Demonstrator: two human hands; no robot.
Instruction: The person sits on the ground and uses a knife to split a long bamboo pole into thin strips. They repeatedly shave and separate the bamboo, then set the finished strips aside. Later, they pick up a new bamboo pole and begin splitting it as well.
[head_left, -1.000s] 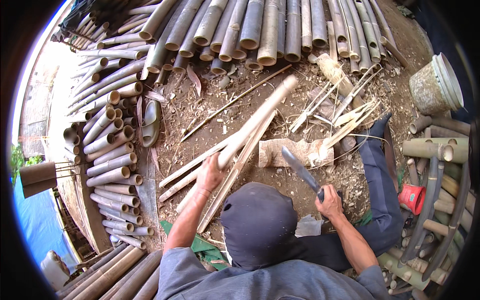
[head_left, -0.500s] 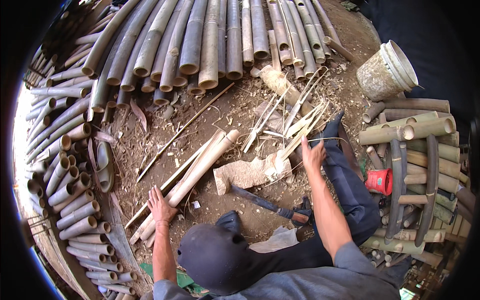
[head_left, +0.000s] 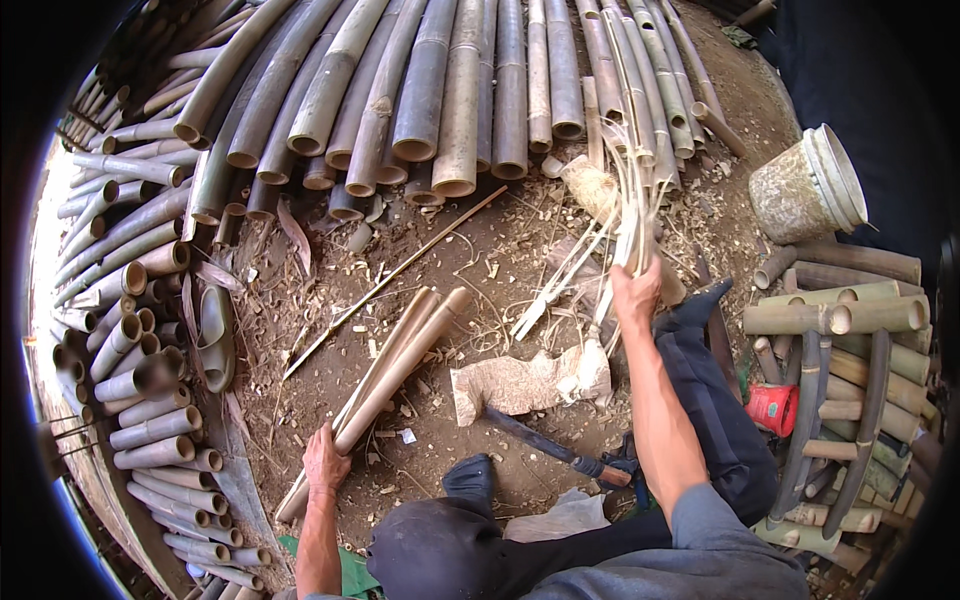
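My left hand (head_left: 326, 462) is closed round the near part of a bundle of split bamboo lengths (head_left: 400, 375), pale and brown, slanting up from the ground at the left. My right hand (head_left: 636, 294), farther off, grips a sheaf of thin pale bamboo strips (head_left: 630, 205) that fan out away from me. Other loose strips (head_left: 560, 285) lie just left of that hand. Between my hands rests a rough, hacked wooden block (head_left: 520, 388). Against its near side lies a machete (head_left: 540, 437) with a dark blade and a brown handle end.
Many bamboo poles (head_left: 430, 90) line the far side, and short cut tubes (head_left: 155, 430) are piled at the left. On the right stand a dirty white bucket (head_left: 795, 190), a red container (head_left: 770, 410) and a bamboo rack (head_left: 835, 400). One long stick (head_left: 400, 280) lies across the chip-strewn ground.
My left hand has gone from resting open on the bamboo to gripping it, and a long pale strip beside it is gone. My right hand has taken hold of the thin strips and swung them away from me.
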